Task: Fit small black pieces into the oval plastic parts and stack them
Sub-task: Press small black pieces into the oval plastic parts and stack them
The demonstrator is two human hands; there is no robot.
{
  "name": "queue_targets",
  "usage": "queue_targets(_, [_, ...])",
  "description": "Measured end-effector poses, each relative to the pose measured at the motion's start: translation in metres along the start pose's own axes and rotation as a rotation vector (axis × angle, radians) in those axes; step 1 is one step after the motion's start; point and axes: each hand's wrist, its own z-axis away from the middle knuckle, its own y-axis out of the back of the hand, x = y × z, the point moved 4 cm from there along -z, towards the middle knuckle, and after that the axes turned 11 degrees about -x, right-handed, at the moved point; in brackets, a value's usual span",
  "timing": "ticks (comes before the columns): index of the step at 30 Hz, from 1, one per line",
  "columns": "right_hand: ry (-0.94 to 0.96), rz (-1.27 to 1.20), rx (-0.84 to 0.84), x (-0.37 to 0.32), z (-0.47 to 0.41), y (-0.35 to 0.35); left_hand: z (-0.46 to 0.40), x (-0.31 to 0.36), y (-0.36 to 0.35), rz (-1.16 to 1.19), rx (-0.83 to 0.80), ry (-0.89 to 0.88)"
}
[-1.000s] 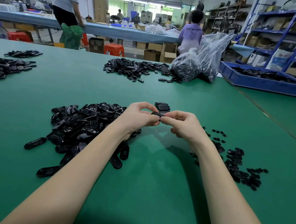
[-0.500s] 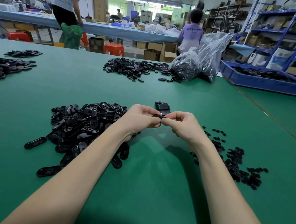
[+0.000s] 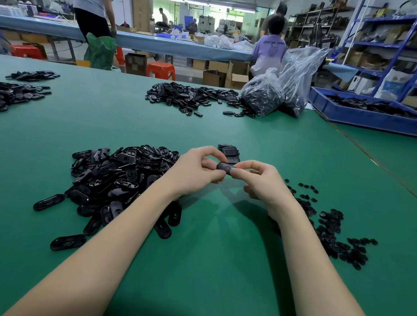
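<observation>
At the far left edge of the green table, two dark piles of parts run out of view. Nearer, a large heap of oval plastic parts spreads on the left, several strays lying loose at its near side. The left hand and right hand meet above the table's middle, fingers curled, both pinching one oval plastic part between them. Just behind it stands a short stack of finished parts. Bare green cloth lies open ahead of the hands and between the forearms. To the right, small black pieces scatter toward the table's seam. Farther back sit another pile, clear plastic bags and a blue tray at the right edge. A person's purple shirt bears writing too blurred to read.
</observation>
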Motion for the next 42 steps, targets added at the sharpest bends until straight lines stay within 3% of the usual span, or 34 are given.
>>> queue_targets(6, [-0.091, 0.038, 0.072, 0.009, -0.006, -0.001, -0.003, 0.001, 0.001, -0.397, 0.081, -0.075])
queue_targets(11, [-0.103, 0.305, 0.155, 0.015, -0.017, -0.015, -0.006, -0.004, 0.015, -0.418, 0.184, -0.033])
queue_targets(15, [-0.094, 0.582, 0.338, 0.018, -0.010, -0.025, -0.017, -0.006, 0.018, -0.400, 0.234, -0.037])
queue_targets(20, [-0.055, 0.533, 0.418, 0.019, -0.005, -0.024, -0.048, -0.003, 0.001, -0.455, 0.226, -0.025])
queue_targets(30, [-0.069, 0.465, 0.404, 0.022, -0.006, -0.022, -0.084, -0.012, -0.007, -0.558, 0.259, 0.157])
queue_targets(42, [-0.060, 0.499, 0.414, 0.020, -0.004, -0.023, -0.050, -0.006, 0.001, -0.426, 0.266, 0.064])
